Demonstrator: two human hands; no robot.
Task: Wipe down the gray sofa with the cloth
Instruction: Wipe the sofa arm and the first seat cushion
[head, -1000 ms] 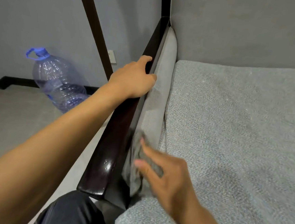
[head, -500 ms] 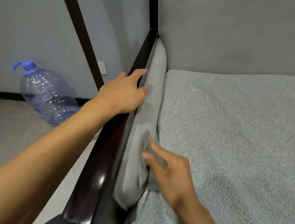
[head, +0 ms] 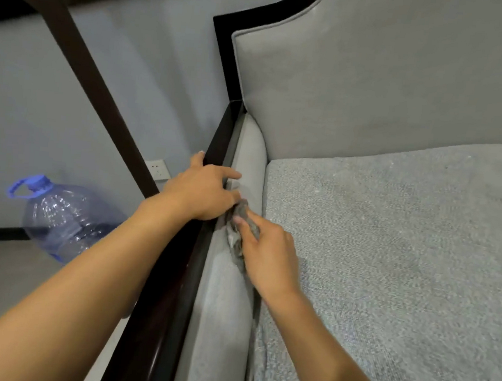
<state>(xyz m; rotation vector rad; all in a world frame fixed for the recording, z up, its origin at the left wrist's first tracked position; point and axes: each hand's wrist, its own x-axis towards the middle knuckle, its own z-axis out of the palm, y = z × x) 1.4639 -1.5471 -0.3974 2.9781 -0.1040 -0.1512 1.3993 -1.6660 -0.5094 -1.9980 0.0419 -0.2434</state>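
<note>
Bunched cloth (head: pixel 239 230) pressed to the arm pad (head: pixel 221 303) of the gray sofa (head: pixel 374 85), close by the seam with the seat cushion (head: pixel 389 263); carried along the pad from near its front end a second ago to about midway toward the backrest (head: pixel 356 114), now just under the fingers of the left hand (head: pixel 204 192); judged a stroke working toward the back corner, nearer stretch of pad likely covered, cushion and backrest seemingly still to do; right hand (head: pixel 268 254) curled round the cloth, forefinger laid along its top, bearing it into the fabric; left hand spread and relaxed across the dark wooden rail (head: pixel 170 304), thumb up the outer edge, fingers reaching onto the pad, gripping nothing, likely a brace; beyond the rail, large blue-capped water bottle (head: pixel 65 219) on the floor below a wall socket (head: pixel 158 168)
</note>
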